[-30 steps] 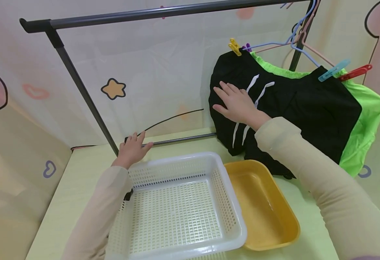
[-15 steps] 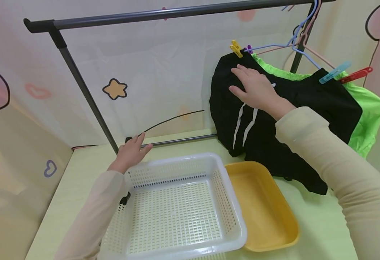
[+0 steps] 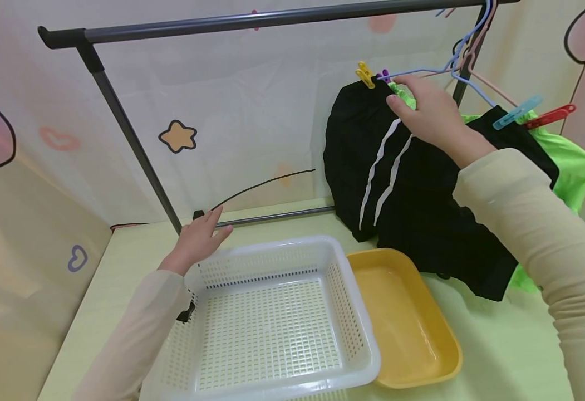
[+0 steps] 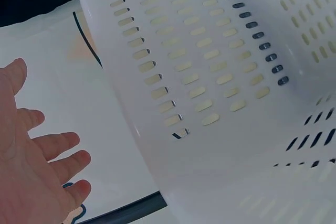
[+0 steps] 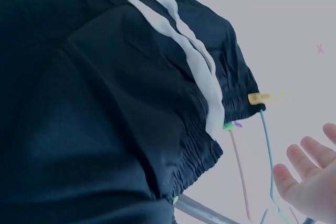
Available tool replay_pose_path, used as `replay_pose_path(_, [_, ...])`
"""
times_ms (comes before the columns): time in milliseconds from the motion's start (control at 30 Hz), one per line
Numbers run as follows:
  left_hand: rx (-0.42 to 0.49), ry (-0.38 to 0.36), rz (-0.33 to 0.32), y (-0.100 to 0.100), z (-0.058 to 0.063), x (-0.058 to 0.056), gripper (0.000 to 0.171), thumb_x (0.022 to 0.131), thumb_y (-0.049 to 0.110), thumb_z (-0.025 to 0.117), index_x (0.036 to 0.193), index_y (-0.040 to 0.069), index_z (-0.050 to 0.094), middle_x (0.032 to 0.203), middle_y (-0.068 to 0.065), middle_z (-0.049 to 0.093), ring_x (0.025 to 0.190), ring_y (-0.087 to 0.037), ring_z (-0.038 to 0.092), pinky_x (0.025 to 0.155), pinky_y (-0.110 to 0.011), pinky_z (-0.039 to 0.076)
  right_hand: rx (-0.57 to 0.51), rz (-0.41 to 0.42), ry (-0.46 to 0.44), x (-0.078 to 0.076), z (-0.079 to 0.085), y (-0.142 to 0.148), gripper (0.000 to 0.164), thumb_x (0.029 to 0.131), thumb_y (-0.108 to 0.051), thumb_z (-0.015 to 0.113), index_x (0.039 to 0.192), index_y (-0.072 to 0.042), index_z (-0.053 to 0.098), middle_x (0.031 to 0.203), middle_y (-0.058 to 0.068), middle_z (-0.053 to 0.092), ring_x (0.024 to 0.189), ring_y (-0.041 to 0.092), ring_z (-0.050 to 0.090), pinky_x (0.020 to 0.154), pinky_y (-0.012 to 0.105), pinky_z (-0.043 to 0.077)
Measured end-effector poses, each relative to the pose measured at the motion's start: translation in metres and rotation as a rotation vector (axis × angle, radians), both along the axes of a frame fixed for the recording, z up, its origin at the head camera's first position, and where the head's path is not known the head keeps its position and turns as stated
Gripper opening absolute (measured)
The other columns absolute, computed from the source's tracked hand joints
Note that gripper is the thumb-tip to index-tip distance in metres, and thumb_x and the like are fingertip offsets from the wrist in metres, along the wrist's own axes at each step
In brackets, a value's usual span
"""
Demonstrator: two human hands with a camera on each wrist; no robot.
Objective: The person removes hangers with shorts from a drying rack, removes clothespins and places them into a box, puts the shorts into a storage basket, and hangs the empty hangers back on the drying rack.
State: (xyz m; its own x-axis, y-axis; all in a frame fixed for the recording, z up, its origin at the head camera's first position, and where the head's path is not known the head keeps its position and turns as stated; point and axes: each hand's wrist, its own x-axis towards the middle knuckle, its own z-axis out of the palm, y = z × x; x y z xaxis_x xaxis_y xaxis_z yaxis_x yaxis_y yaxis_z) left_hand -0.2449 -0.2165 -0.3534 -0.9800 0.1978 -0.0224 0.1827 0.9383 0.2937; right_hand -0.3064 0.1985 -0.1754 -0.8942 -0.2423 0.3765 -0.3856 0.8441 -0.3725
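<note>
Black shorts (image 3: pixel 352 145) with two white drawstrings (image 3: pixel 372 172) hang on a blue hanger (image 3: pixel 417 71), held by a yellow clothespin (image 3: pixel 365 74) and a light-blue one (image 3: pixel 517 112). Behind them hangs a bright green garment (image 3: pixel 575 161), mostly hidden. My right hand (image 3: pixel 434 114) is in front of the shorts' waistband in the head view; the right wrist view shows its fingers (image 5: pixel 310 156) loosely extended, apart from the cloth. My left hand (image 3: pixel 199 236) hovers past the white basket's (image 3: pixel 272 248) back left corner, fingers spread and holding nothing, as the left wrist view confirms.
A dark clothes rack (image 3: pixel 252 21) spans the back, with a low crossbar (image 3: pixel 282 215). To the right of the basket lies a yellow tub (image 3: pixel 407 323), partly under its rim. A pink hanger (image 3: pixel 495 89) with a red clothespin (image 3: pixel 550 117) bears the green garment.
My right hand has risen and moved right, from the front of the black shorts to their waistband, uncovering the drawstrings. The left hand has drawn back slightly.
</note>
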Motion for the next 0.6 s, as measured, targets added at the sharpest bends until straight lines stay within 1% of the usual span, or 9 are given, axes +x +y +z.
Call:
replay_pose_path(67, [0.0,0.008,-0.007,0.0,0.001,0.003,0.065,0.093,0.045,0.032,0.143,0.01,0.009,0.145,-0.017,0.021,0.13,-0.038,0.021,0.098,-0.062,0.016,-0.073,-0.011,-0.01,0.001,0.004,0.004,0.051,0.094,-0.038,0.034,0.137,-0.011,0.031,0.141,0.015,0.031,0.129,0.035,0.028,0.1,0.056,0.026])
replay_pose_path(167, [0.003,0.026,-0.024,0.001,0.003,0.006,0.065,0.093,0.045,0.032,0.143,0.01,0.01,0.144,-0.016,0.023,0.13,-0.038,0.022,0.098,-0.062,0.017,-0.172,-0.016,-0.017,0.003,0.01,0.01,0.048,0.094,-0.038,0.033,0.132,-0.009,0.038,0.136,0.016,0.037,0.123,0.033,0.033,0.095,0.054,0.032])
replay_pose_path(233, [0.009,0.032,-0.03,0.001,0.003,0.009,0.064,0.093,0.045,0.033,0.143,0.01,0.011,0.144,-0.016,0.024,0.13,-0.038,0.023,0.098,-0.062,0.017,-0.225,-0.022,-0.021,0.005,0.014,0.014,0.047,0.094,-0.038,0.033,0.129,-0.008,0.042,0.131,0.015,0.042,0.117,0.028,0.035,0.094,0.048,0.034])
replay_pose_path(267, [0.012,0.033,-0.033,0.001,0.004,0.01,0.064,0.093,0.044,0.033,0.143,0.01,0.011,0.144,-0.016,0.024,0.13,-0.038,0.023,0.098,-0.062,0.017,-0.251,-0.026,-0.023,0.006,0.017,0.016,0.046,0.094,-0.039,0.033,0.128,-0.009,0.043,0.126,0.012,0.045,0.112,0.023,0.037,0.093,0.044,0.035])
replay_pose_path(333, [0.016,0.038,-0.037,0.002,0.005,0.012,0.063,0.093,0.043,0.034,0.143,0.01,0.011,0.144,-0.017,0.025,0.129,-0.039,0.024,0.098,-0.062,0.018,-0.299,-0.035,-0.014,0.008,0.021,0.021,0.045,0.093,-0.039,0.034,0.125,-0.008,0.047,0.111,0.005,0.051,0.101,0.015,0.039,0.087,0.034,0.036])
replay_pose_path(400, [0.024,0.042,-0.039,0.002,0.006,0.014,0.063,0.093,0.042,0.035,0.143,0.01,0.012,0.144,-0.016,0.025,0.129,-0.038,0.025,0.099,-0.061,0.019,-0.347,-0.04,0.006,0.01,0.024,0.025,0.043,0.093,-0.038,0.036,0.121,-0.009,0.051,0.094,-0.005,0.05,0.089,0.007,0.037,0.08,0.026,0.033])
replay_pose_path(467, [0.025,0.05,-0.047,0.003,0.007,0.017,0.063,0.093,0.041,0.036,0.142,0.01,0.012,0.143,-0.017,0.025,0.128,-0.038,0.026,0.099,-0.06,0.019,-0.39,-0.043,0.008,0.011,0.027,0.03,0.038,0.093,-0.038,0.037,0.115,-0.012,0.053,0.084,-0.013,0.043,0.082,0.002,0.034,0.074,0.023,0.03])
replay_pose_path(533, [0.026,0.062,-0.056,0.002,0.007,0.019,0.063,0.093,0.041,0.037,0.142,0.009,0.013,0.143,-0.018,0.027,0.128,-0.038,0.028,0.099,-0.059,0.021,-0.422,-0.05,0.011,0.011,0.03,0.034,0.032,0.093,-0.037,0.038,0.108,-0.015,0.055,0.08,-0.013,0.041,0.079,0.002,0.034,0.07,0.022,0.027])
replay_pose_path(600, [0.027,0.065,-0.061,0.002,0.006,0.021,0.063,0.093,0.041,0.036,0.142,0.009,0.013,0.142,-0.018,0.027,0.128,-0.038,0.029,0.099,-0.057,0.023,-0.449,-0.062,-0.013,0.011,0.032,0.038,0.024,0.093,-0.038,0.038,0.101,-0.022,0.054,0.081,-0.014,0.041,0.08,0.002,0.034,0.07,0.022,0.027])
